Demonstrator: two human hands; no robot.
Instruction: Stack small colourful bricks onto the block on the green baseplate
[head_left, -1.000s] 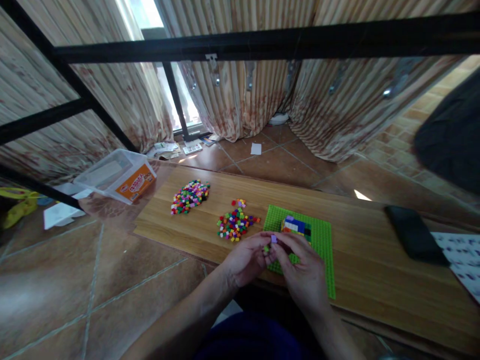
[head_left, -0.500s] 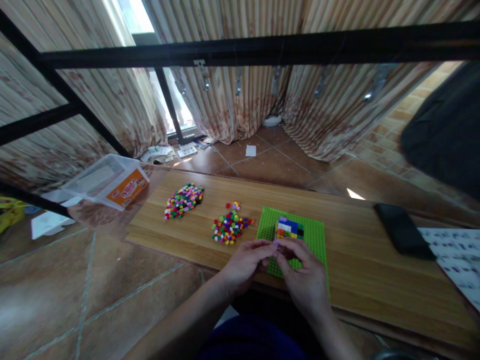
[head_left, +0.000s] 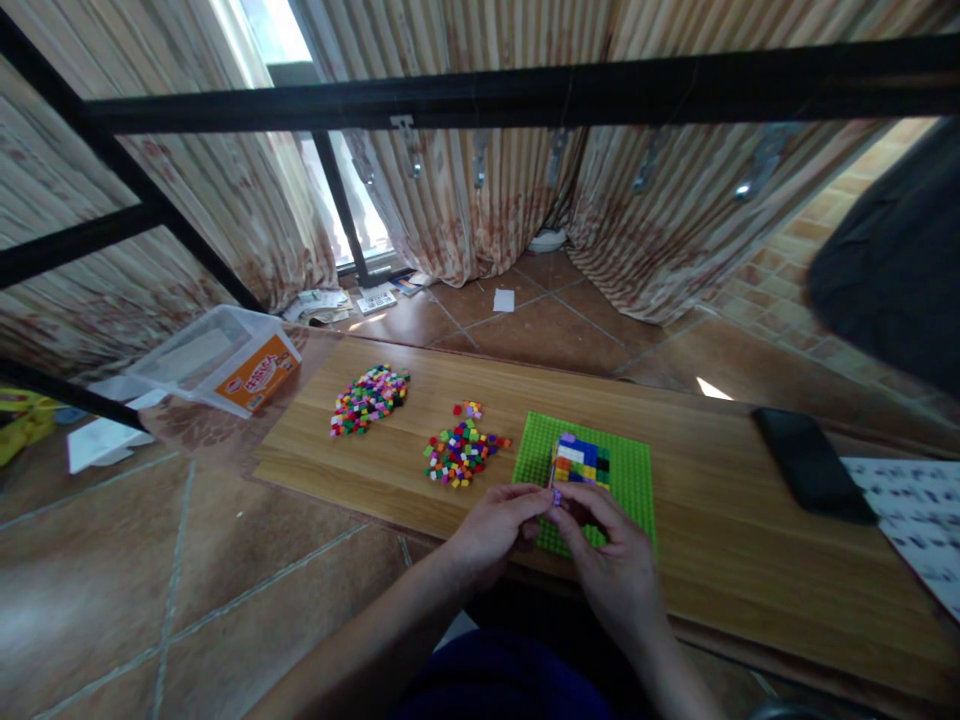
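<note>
Between the fingertips of both hands is a small purple brick. My left hand pinches it from the left, and my right hand pinches it from the right. Both hands are over the near part of a green studded baseplate. Just beyond the fingers, a block of coloured bricks in blue, white, orange and other colours is built on the plate. My fingers hide its near side. To the left of the plate lies a loose pile of small bricks.
A second brick pile lies farther left on the wooden table. A clear plastic bin with an orange label stands past the left end. A black phone-like slab and a printed sheet lie right. A black metal bar crosses above.
The hands stay together at the near part of the plate, with the fingertips slightly lower. More of the purple brick and of the built block shows now. The whole view has shifted slightly.
</note>
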